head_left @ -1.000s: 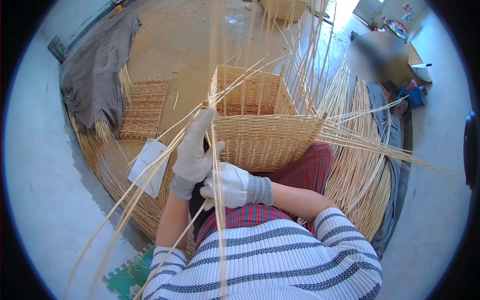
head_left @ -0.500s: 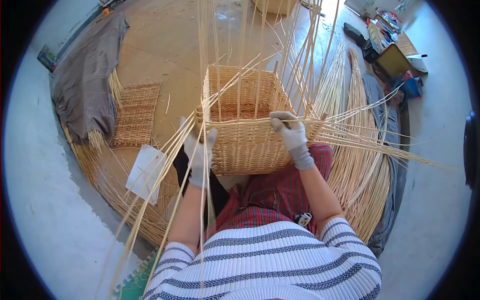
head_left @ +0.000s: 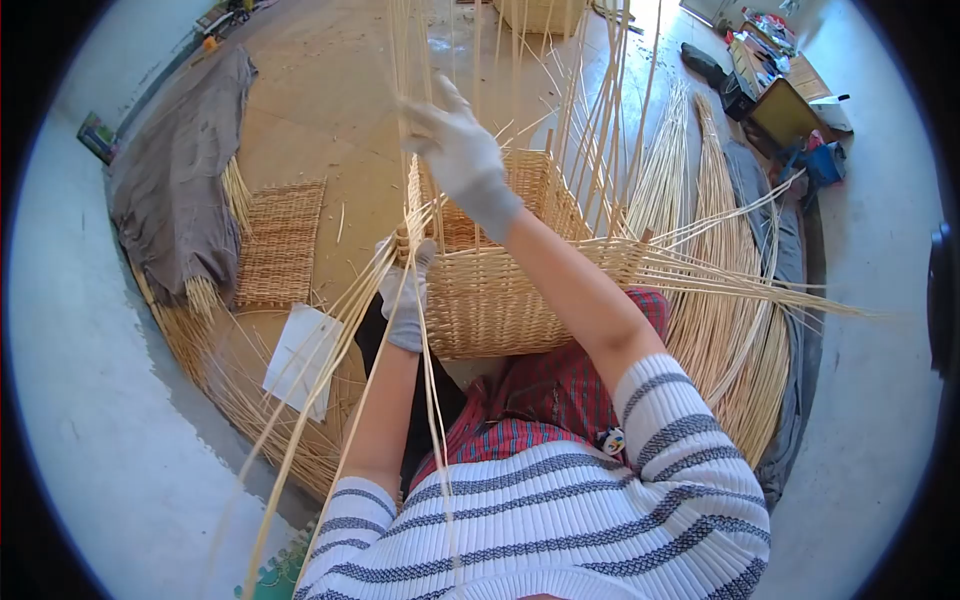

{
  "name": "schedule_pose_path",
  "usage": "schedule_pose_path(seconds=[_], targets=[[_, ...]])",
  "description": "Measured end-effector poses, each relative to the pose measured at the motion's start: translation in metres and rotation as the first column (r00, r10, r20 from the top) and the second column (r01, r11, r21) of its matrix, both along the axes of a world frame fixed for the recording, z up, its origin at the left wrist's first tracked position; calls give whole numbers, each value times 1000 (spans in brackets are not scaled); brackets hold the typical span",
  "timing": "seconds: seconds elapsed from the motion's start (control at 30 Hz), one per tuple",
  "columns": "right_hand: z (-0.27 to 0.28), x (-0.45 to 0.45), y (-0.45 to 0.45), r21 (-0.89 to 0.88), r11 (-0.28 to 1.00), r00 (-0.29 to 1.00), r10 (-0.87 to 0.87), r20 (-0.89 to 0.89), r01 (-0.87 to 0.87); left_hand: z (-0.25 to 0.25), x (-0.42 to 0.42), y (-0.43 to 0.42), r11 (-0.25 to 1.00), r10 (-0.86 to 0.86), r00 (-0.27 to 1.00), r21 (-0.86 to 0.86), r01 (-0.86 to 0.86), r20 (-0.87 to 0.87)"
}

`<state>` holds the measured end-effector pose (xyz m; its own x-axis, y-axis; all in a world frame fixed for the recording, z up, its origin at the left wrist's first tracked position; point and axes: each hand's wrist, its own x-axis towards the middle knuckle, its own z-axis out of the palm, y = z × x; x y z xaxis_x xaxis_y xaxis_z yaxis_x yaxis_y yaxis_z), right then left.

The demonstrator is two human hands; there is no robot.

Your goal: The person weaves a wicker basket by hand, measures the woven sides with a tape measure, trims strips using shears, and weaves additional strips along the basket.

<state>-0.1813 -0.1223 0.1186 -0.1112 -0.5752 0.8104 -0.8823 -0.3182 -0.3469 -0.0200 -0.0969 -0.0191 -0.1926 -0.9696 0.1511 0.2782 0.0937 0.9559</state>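
A square wicker basket (head_left: 520,305) rests by my lap, its upright stakes (head_left: 515,75) rising from the walls. My left hand (head_left: 405,295), in a pale grey-white glove, grips its left front corner, where a bunch of loose willow rods (head_left: 345,330) fans out toward me. My right hand (head_left: 462,160), gloved the same way, is raised above the basket's left side with fingers apart. Its fingertips are beside the left-hand stakes and slightly blurred; whether they touch them I cannot tell. More rods (head_left: 740,280) stick out from the right front corner.
Long bundles of willow rods (head_left: 720,350) lie to the right on dark cloth. A woven panel (head_left: 280,245) and a white sheet (head_left: 303,360) are on the floor at left, beside a cloth-covered rod heap (head_left: 185,170). Another basket (head_left: 540,14) stands at the back.
My right hand has left the basket's front rim and moved up and left across it to the left-hand stakes. My left hand stays at the corner.
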Motion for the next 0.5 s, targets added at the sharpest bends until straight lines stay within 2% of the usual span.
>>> schedule_pose_path(seconds=[0.03, 0.07, 0.1, 0.13, 0.17, 0.23, 0.27, 0.3, 0.33, 0.37, 0.4, 0.43, 0.47, 0.5], targets=[[7, 6, -14, 260, 949, 982, -190, 16, 179, -1, -1, -1, 1000, -6, 1000, -3, 6, 4], [10, 7, -18, 503, 798, 928, -371, -21, 331, -4, -2, -4, 1000, 4, 999, -20, -3, 47], [-9, -1, -13, 505, 795, 926, -376, -21, 334, -7, -1, -6, 999, 16, 996, -36, -13, 92], [-45, -15, -5, 328, 945, 904, -131, 408, -11, -7, 0, -8, 1000, -14, 997, 1, 14, 80], [-71, -29, 10, 14, 960, 681, 189, 708, -280, -9, 0, -10, 1000, -10, 997, 8, 10, 70], [-99, -39, 106, -448, 838, 429, 544, 721, -311, -14, -2, -11, 996, -38, 999, 77, 40, -34], [-138, -41, 142, -354, 905, 479, 425, 768, -236, -8, -2, -5, 998, -35, 999, 47, 37, -41], [-132, -34, 175, -194, 967, 282, 235, 930, -165, -10, -4, -1, 998, -33, 998, 50, 36, -47], [-122, -30, 194, -18, 991, 50, 25, 998, -132, -13, -3, 2, 999, 43, 992, 10, -42, -122], [-127, -38, 204, -15, 992, 39, 20, 999, -127, -17, 3, 12, 993, 109, 976, -20, -115, -189], [-136, -48, 212, 135, 981, 149, -114, 982, -140, -2, 9, 32, 972, 210, 973, -129, -197, 98], [-142, -58, 211, 273, 953, 266, -232, 936, -131, -31, 7, 45, 965, 263, 965, -35, -262, 25], [-146, -59, 204, 172, 980, 162, -154, 975, -101, -24, 4, 56, 917, 263, 949, -349, -190, 175], [-151, -59, 202, 174, 980, 168, -157, 973, -94, -8, 1, 67, 791, 310, 899, -609, -63, 310]])
